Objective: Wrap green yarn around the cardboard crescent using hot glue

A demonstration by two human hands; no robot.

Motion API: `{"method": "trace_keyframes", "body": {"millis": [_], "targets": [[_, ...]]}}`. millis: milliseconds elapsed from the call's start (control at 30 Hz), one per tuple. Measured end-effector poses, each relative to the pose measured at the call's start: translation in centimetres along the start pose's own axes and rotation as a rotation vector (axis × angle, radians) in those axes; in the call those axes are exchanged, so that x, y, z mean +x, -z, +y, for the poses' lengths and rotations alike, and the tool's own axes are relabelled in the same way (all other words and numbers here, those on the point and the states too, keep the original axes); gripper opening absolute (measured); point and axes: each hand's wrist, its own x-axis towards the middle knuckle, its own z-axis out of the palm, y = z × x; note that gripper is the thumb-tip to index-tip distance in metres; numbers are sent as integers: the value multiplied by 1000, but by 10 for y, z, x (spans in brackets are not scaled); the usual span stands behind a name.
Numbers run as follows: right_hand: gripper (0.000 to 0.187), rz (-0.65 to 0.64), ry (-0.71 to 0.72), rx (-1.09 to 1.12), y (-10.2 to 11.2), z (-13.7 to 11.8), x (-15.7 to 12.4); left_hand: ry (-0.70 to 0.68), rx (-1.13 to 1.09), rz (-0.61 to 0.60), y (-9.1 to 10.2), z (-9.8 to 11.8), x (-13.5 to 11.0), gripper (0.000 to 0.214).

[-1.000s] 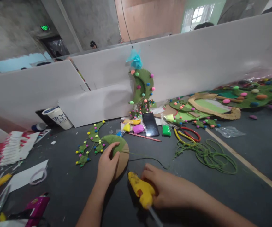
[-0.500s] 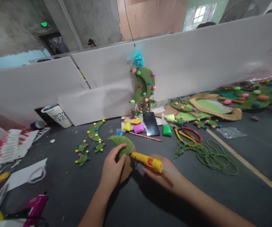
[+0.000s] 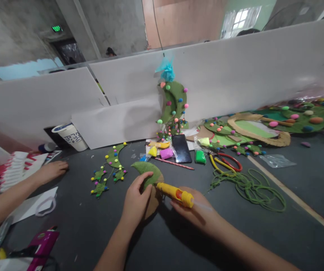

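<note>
Fingers [image 3: 143, 177] over crescent [image 3: 154, 171] edge, dark tabletop [image 3: 181, 181] beyond

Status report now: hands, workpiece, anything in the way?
Left hand holding brown cardboard crescent, partly green-covered. Right hand gripping yellow plastic glue gun, tip at crescent. Another person's hand at left, apart.

The moon [image 3: 152, 170] under the left hand [image 3: 137, 196] looks like fuzzy yarn and dull cardboard; the right hand's [image 3: 196, 207] glue gun [image 3: 171, 191] looks smooth plastic

The window [image 3: 241, 19] glares while soft shadows darken the tabletop [image 3: 88, 233].
</note>
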Motion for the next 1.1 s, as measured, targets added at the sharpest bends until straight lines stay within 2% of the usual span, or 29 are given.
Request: {"method": "trace_keyframes", "body": {"millis": [533, 1100], "targets": [[21, 31, 94, -51, 2, 0, 1, -14, 21, 11, 0, -7, 1, 37], [21, 78, 84, -32, 3, -3, -1, -17, 37, 9, 0, -3, 0, 36]]}}
